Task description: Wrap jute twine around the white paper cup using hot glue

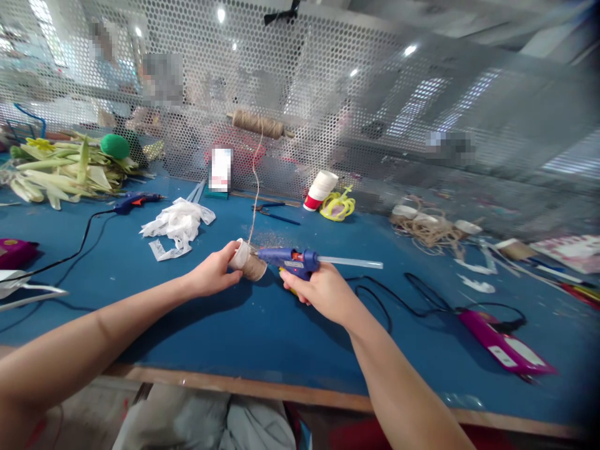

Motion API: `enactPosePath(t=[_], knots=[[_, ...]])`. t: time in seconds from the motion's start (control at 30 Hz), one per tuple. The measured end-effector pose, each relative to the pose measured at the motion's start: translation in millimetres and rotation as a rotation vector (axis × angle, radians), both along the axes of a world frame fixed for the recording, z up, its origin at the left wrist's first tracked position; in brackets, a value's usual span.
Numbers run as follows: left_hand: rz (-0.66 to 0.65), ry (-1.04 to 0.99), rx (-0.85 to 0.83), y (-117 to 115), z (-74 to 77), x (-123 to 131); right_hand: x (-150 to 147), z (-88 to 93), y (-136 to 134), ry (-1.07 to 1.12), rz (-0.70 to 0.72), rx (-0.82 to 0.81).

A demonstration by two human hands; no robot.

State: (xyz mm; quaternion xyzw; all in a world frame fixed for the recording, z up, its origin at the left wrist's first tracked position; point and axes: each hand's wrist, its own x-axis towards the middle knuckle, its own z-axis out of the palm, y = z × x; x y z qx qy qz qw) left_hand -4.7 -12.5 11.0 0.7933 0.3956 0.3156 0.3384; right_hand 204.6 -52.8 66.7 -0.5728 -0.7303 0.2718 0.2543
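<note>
My left hand (213, 273) grips a small paper cup (248, 261) partly wrapped in brown twine, held on its side just above the blue table (262, 337). A strand of twine (254, 187) runs up from the cup to a twine spool (257, 124) mounted on the perforated metal screen. My right hand (321, 290) is closed around a blue hot glue gun (293, 259), whose nozzle points left and touches the cup. A clear glue stick (351, 262) sticks out of the gun's back to the right.
A second blue glue gun (135, 200), white crumpled strips (178, 224), corn husks (60, 169), scissors (274, 211), a red and white cup stack (320, 190), tangled twine (429, 228) and a pink power strip (504, 347) with black cables lie around. The table's wooden front edge (234, 381) is near me.
</note>
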Motion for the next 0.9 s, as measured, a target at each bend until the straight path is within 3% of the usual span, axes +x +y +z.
enactPosePath(t=[0.23,0.43,0.9], knots=[[-0.002,-0.007,-0.001,2,-4.0,-1,0,-0.8,-1,0.006,-0.017,0.006],[0.005,-0.004,0.006,2,-2.5,-1,-1,2.2,-4,-0.024,0.053,-0.022],[0.023,0.049,0.038,-1,-1.4,0,0,-5.7,11,0.04,-0.022,0.002]])
